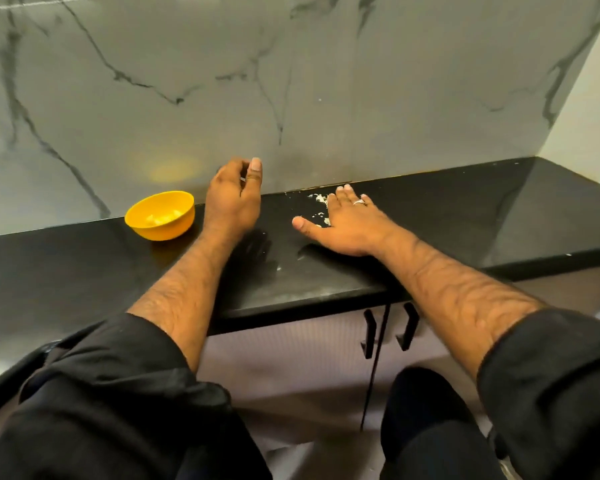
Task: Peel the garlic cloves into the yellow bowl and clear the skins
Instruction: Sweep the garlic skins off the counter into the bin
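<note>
- While peeled cloves are lying in the yellow bowl, which is standing on the black counter, the work appears to be moving into the skin-clearing step.
- The right hand is lying flat on the counter, fingers straight and close together, thumb spread, touching the scattered skins near the marble wall.
- The left hand is hovering just right of the bowl, fingers loosely curled; whether it is pinching anything cannot be told.
- The next move is likely calling for a sweep gathering the skins toward the counter edge.

Yellow bowl, black countertop, grey marble wall (dark veins), whitish skins.
</note>
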The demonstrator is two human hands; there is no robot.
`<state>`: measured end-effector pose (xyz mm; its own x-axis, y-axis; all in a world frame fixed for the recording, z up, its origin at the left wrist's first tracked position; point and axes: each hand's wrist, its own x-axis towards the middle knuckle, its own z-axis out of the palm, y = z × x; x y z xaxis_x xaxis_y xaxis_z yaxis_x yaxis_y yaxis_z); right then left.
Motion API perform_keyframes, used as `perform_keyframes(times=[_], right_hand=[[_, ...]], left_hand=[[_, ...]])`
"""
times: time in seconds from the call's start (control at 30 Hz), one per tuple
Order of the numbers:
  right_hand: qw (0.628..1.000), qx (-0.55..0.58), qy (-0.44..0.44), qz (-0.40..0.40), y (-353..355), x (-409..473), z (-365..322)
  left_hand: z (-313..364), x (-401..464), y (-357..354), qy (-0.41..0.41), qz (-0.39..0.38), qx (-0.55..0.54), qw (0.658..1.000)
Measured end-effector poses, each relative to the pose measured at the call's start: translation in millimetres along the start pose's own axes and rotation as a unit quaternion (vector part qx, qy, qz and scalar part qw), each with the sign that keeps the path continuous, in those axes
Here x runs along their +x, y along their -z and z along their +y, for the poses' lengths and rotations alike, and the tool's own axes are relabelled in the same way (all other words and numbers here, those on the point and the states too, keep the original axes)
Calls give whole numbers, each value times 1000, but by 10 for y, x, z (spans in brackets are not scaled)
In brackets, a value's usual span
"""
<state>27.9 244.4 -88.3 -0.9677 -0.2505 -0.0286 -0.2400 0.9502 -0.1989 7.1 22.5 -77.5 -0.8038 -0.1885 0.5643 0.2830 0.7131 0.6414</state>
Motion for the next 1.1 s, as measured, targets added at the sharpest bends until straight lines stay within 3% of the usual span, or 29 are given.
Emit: perform_keyframes(times=[0.1,0.2,0.37,0.6,0.7,0.8,0.87,0.93,1.0,1.1], right_hand=[[994,72,80,-30,72,-2,31],[986,146,81,25,168,8,194],[998,1,60,1,81,179,173],[991,-3,132,-32,21,361,-97],[977,135,158,-49,53,330,-75],[924,350,152,4,90,243,130],[945,299,124,49,100,182,294],[988,116,78,70,109,119,463],[998,14,48,35,80,95,483],[996,-21,83,-11,2,134,211]], left_hand=[[-128,-3,24,40,-1,-64,997],[-148,-41,58,68,-5,-108,992],[-132,-58,66,78,-9,-166,983],[-189,21,33,113,-11,-231,966],[-207,37,44,138,-6,-258,956],[-219,28,51,147,-7,-277,949],[-226,28,54,151,-9,-284,947],[-227,40,53,156,-8,-288,945],[-237,56,47,163,-5,-290,943],[-248,73,29,165,-4,-299,940]])
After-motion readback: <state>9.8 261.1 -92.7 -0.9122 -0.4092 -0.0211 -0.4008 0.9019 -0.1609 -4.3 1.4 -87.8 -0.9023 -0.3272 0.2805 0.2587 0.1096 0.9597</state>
